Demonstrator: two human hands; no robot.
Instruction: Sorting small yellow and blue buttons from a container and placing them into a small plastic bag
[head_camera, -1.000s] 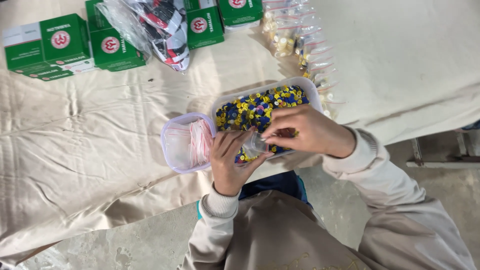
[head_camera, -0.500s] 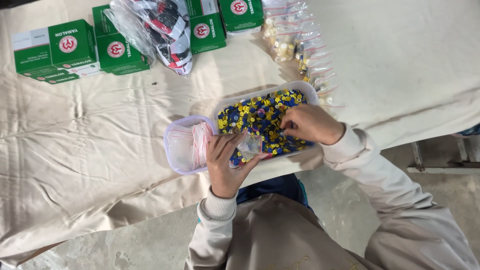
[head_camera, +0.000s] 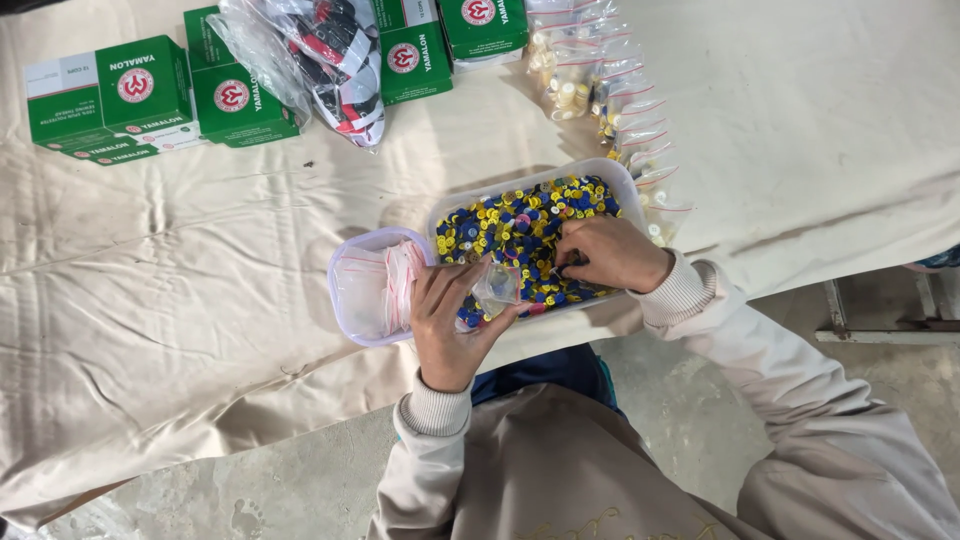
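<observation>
A small packing workshop: a cloth-covered table (head_camera: 180, 290) over a bare concrete floor (head_camera: 300, 480). Behind the clear tub of blue and yellow buttons (head_camera: 520, 225) lie stacked green cartons (head_camera: 110, 100) and a row of filled zip bags (head_camera: 610, 110).

Green boxes (head_camera: 110, 97), a striped bundle in plastic (head_camera: 320, 45), cream tablecloth (head_camera: 180, 260).

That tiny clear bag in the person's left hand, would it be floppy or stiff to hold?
Probably floppy: the small clear bag looks crumpled and thin where the left hand pinches it. It is likely very light, as little shows inside it. Its glossy film may be slippery, so it could slide between fingers. The right hand reaches into the tray of coloured buttons beside it.
</observation>
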